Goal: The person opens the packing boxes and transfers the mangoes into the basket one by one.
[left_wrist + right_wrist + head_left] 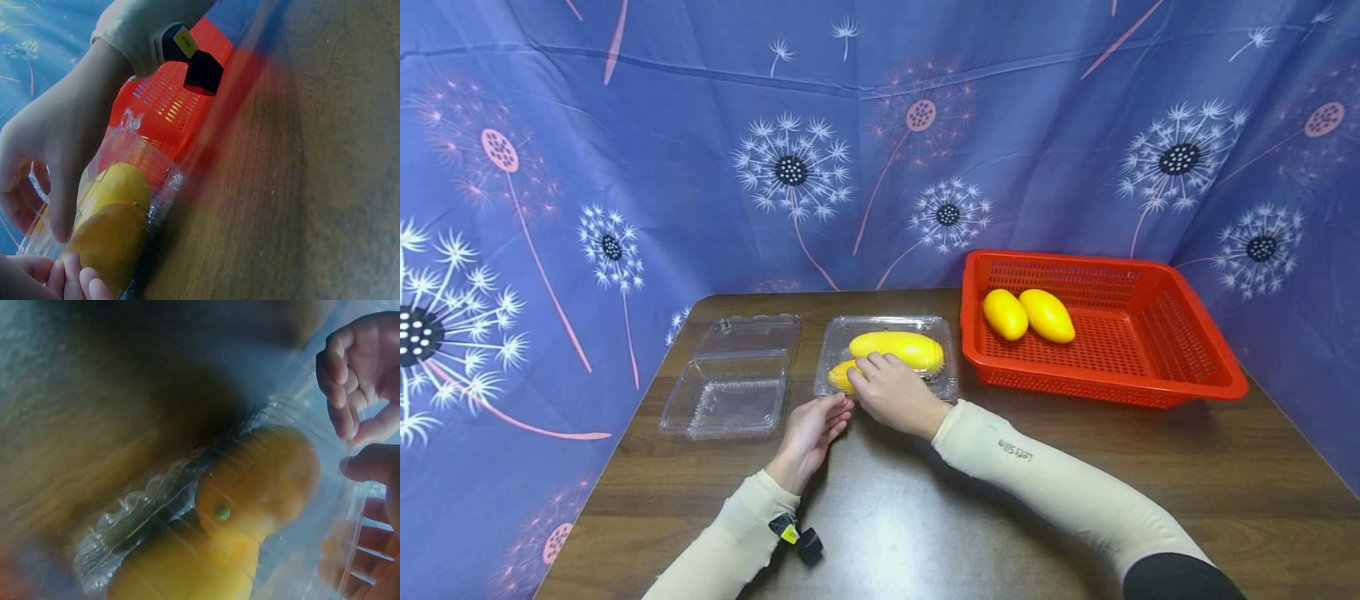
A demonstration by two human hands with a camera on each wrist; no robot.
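A clear plastic clamshell box (951, 367) with its lid down over yellow mangoes (895, 348) lies on the table in the head view. The box's near left edge is between the thumb and fingers of my right hand (898, 396), the fingers lying over the lid. My left hand (812, 429) is at the same front left corner, its thumb and fingertips together at the rim. Seen from the right wrist, a mango with a green stem end (259, 478) shows through the plastic, and the fingertips of both hands meet along the lid's edge.
Left of the box, a second clear clamshell box (737, 392) stands open. To the right is a red perforated basket (1120, 392) with two mangoes (1026, 315) in its left part. A blue dandelion-print cloth (865, 167) hangs behind the wooden table (880, 517).
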